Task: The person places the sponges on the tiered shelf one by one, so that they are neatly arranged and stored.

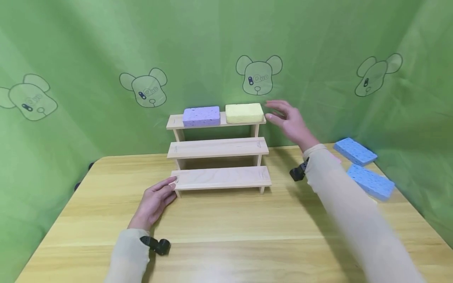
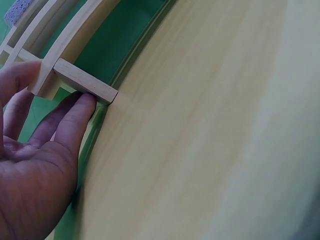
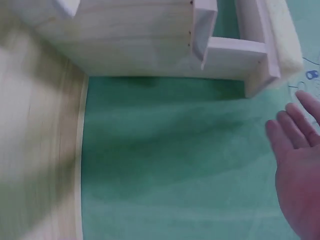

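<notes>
A three-step wooden stand (image 1: 219, 147) is at the back of the table. On its top step lie a purple sponge (image 1: 201, 116) at the left and a pale yellow sponge (image 1: 244, 113) at the right end. My left hand (image 1: 153, 202) holds the left end of the lowest step; in the left wrist view its fingers (image 2: 75, 120) lie against the stand's leg. Just right of the yellow sponge, my right hand (image 1: 290, 122) is raised with fingers loosely extended and nothing in it. The right wrist view shows its palm (image 3: 302, 185) apart from the stand.
Two blue sponges, one farther back (image 1: 355, 151) and one nearer (image 1: 371, 181), lie at the table's right edge. A pink edge (image 1: 335, 158) peeks out behind my right sleeve. Green cloth (image 1: 205, 47) with printed bear heads hangs behind and beside the wooden table (image 1: 219, 220).
</notes>
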Motion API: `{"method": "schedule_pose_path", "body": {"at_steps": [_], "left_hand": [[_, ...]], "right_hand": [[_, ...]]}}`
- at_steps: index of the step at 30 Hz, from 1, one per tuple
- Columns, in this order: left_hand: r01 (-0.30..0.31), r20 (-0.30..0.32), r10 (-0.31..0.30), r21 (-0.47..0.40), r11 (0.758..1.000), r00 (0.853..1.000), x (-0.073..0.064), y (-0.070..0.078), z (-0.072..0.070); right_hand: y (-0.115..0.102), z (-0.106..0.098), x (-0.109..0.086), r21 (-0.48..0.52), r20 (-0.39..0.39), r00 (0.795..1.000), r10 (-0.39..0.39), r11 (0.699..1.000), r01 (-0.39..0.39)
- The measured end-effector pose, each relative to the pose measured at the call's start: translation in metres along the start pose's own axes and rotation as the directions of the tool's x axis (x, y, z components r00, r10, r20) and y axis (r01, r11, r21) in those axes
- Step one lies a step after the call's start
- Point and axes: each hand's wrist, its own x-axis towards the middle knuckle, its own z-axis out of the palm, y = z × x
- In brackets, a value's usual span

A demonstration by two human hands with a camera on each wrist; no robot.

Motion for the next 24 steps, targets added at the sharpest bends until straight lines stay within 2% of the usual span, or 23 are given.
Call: {"method": "schedule_pose_path", "body": {"at_steps": [5,12,24], "left_hand": [[0.004,-0.005,-0.004,-0.011,1.000,1.000,0.000,0.001,0.000],[0.004,0.018,-0.004,0.009,1.000,1.000,0.001,0.003,-0.001],[-0.004,0.026,0.003,0.046,0.999,1.000,0.001,0.002,0.000]], "right_hand": [[-0.005,-0.015,-0.017,-0.060,-0.002,1.000,0.007,0.998,-0.007],[-0.016,-0.034,-0.050,-0.159,0.044,0.996,0.078,0.985,-0.070],[-0.012,-0.059,-0.087,-0.283,0.072,0.992,0.099,0.956,-0.075]]}}
